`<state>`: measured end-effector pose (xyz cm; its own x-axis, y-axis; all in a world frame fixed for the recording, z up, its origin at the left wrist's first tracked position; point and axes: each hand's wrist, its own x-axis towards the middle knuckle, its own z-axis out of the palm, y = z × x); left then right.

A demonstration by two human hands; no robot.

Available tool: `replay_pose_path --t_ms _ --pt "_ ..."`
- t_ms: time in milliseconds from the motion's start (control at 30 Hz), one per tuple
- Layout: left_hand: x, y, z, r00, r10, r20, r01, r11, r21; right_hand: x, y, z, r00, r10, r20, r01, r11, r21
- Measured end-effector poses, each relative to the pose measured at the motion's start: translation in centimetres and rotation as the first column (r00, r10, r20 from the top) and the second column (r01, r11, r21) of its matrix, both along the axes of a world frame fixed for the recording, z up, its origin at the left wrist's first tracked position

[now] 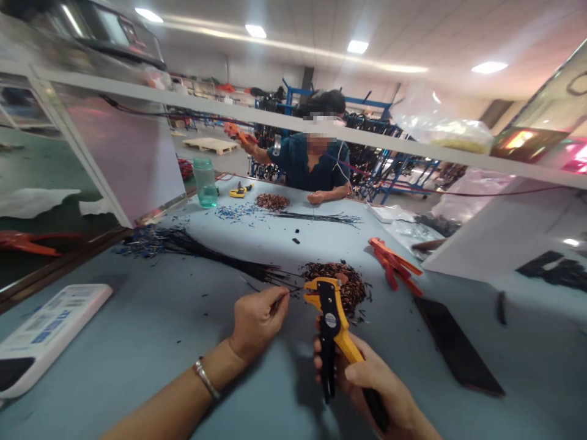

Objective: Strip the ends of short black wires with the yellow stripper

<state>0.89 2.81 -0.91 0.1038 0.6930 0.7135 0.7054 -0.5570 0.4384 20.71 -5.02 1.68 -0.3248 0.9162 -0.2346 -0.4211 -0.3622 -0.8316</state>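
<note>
My left hand (257,321), with a bracelet at the wrist, is closed in a pinch on a thin black wire (296,290). The wire's end points towards the jaws of a yellow and black wire stripper (331,315). My right hand (373,373) wraps round the stripper's handles and holds it upright. Whether the wire touches the jaws is hard to see. Behind my left hand lies a bundle of black wires (220,260), with blue-tipped ends (147,241) at its far left. A heap of small black and copper-coloured clippings (355,284) sits just behind the stripper.
Orange-red pliers (394,266) and a black phone (458,345) lie to the right. At the left is a white device (55,336). Across the table a person (312,159) sits by more wires (321,216), another stripper (241,190) and a green bottle (205,183).
</note>
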Motion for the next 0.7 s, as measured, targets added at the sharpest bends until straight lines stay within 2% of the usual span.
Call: replay_pose_path --t_ms 233,700 --pt "0.2 -0.3 -0.1 0.999 -0.038 -0.026 0.038 0.999 -0.004 1.3 0.2 -2.3 0.995 0.014 -0.098 -0.022 0.996 -0.084" --pt "0.6 -1.1 0.7 0.987 -0.154 -0.039 0.156 0.986 0.059 2.0 0.2 -3.1 0.996 0.072 0.046 -0.075 0.994 0.074"
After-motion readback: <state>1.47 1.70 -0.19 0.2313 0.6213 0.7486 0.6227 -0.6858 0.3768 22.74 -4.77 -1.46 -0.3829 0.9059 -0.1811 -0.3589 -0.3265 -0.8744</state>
